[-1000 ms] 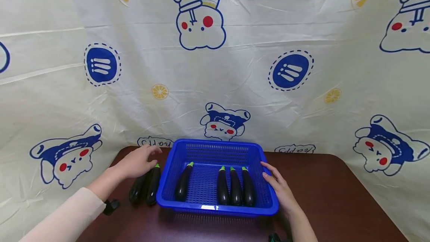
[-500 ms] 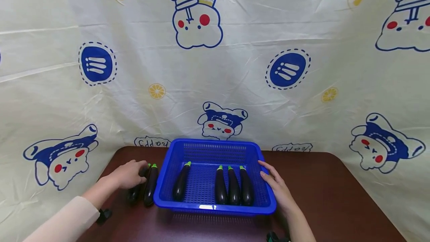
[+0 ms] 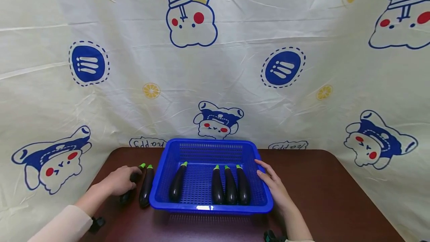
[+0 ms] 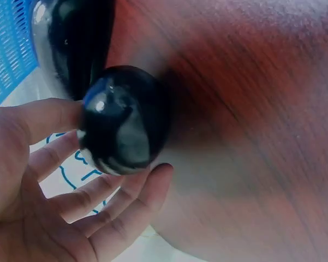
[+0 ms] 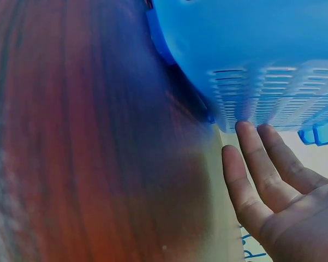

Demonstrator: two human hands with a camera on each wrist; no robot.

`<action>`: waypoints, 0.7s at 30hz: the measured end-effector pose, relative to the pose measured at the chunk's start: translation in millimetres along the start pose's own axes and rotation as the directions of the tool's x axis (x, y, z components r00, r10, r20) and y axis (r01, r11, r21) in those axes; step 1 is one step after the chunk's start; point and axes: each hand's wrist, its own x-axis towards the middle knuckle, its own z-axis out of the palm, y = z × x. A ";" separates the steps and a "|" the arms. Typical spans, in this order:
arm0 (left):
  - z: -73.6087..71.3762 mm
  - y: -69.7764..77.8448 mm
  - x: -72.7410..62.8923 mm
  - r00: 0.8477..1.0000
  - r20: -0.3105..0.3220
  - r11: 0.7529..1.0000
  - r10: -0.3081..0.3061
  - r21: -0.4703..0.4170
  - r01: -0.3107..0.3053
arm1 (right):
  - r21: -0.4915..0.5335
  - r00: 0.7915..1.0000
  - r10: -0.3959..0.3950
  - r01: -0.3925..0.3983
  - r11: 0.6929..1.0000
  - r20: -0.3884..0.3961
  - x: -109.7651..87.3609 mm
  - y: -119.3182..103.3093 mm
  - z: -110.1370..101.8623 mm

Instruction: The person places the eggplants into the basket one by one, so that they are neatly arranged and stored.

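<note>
At the left of the table, my left hand (image 3: 119, 181) holds a dark eggplant (image 4: 125, 120), thumb on one side and fingers curled about the other. Its green stem end pokes up beyond the hand in the head view. Just right of it lies another eggplant (image 3: 146, 188), apart from the hand. My right hand (image 3: 276, 188) rests at the right rim of a blue basket (image 3: 211, 209). In the right wrist view, fairly straight fingers (image 5: 256, 158) touch the basket's slotted outer wall. Inside the basket, one eggplant (image 3: 178, 183) lies left and three eggplants (image 3: 230, 186) lie right.
The dark brown table (image 3: 312, 193) extends right and in front of the basket. Behind it hangs a pale printed cloth (image 3: 235, 70), close to the table's back edge. Dark wrist-worn gear (image 3: 97, 224) shows below my left wrist.
My left hand has come down and left onto the outer eggplant and now grips it, with a wider gap to its neighbour. The right hand stays at the basket rim. The head view shifts slightly.
</note>
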 end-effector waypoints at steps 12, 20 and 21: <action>-23.6 7.2 -4.9 0.999 -0.030 0.997 0.040 -0.071 -0.042 | 0.002 1.000 0.005 -0.005 1.000 0.006 -0.7 -0.6 1.6; -35.0 20.6 -5.4 0.993 -0.062 0.991 0.101 -0.082 -0.105 | 0.007 1.000 -0.001 0.001 1.000 0.010 0.2 0.4 0.5; -36.4 22.3 -5.6 0.992 -0.065 0.990 0.107 -0.086 -0.112 | 0.005 1.000 -0.001 0.001 1.000 0.010 0.2 0.5 0.5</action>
